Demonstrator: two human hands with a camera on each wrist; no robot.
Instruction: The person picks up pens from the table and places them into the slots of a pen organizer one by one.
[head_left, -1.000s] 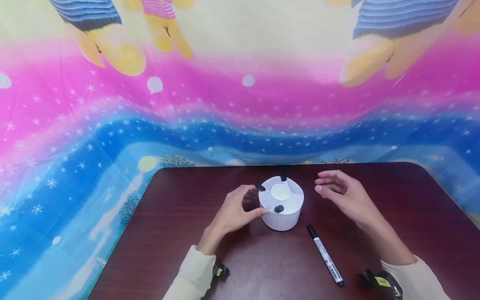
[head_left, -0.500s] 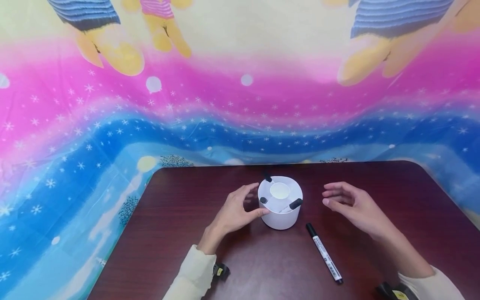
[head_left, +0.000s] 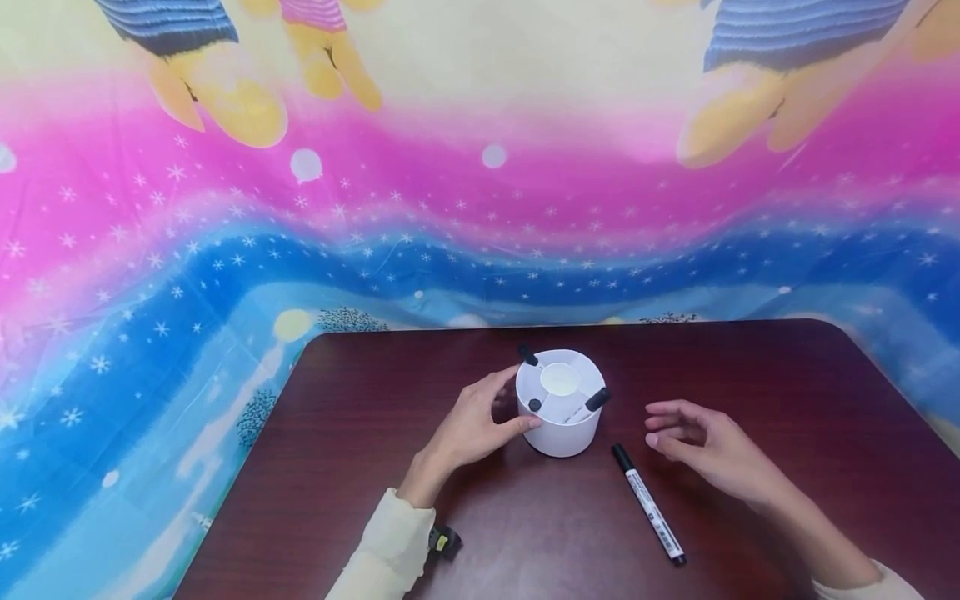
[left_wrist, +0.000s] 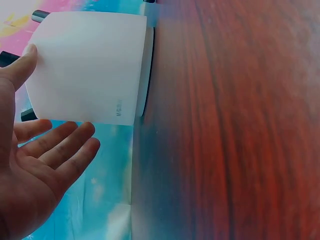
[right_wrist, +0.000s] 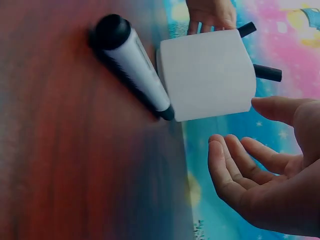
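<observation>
A round white pen organiser (head_left: 564,439) stands on the table, with black-capped markers (head_left: 597,399) leaning in its compartments around a central cup. My left hand (head_left: 474,423) is at its left side, fingers spread and thumb near the front rim. In the left wrist view the thumb (left_wrist: 26,65) lies against the white wall near the rim and the extended fingers are beside it. My right hand (head_left: 716,454) is held apart to the right, fingers loosely bent and holding nothing. Between that hand and the organiser's front lies a black-and-white marker (head_left: 649,507).
The dark red-brown wooden table (head_left: 322,467) carries these things. Behind it hangs a colourful printed cloth (head_left: 450,208), close to the table's back edge. A black wrist device (head_left: 446,542) sits at the left sleeve.
The organiser has turned in place, so its black-capped markers sit at different spots around the rim. My right hand has drawn back toward the near right; the left stays beside the organiser.
</observation>
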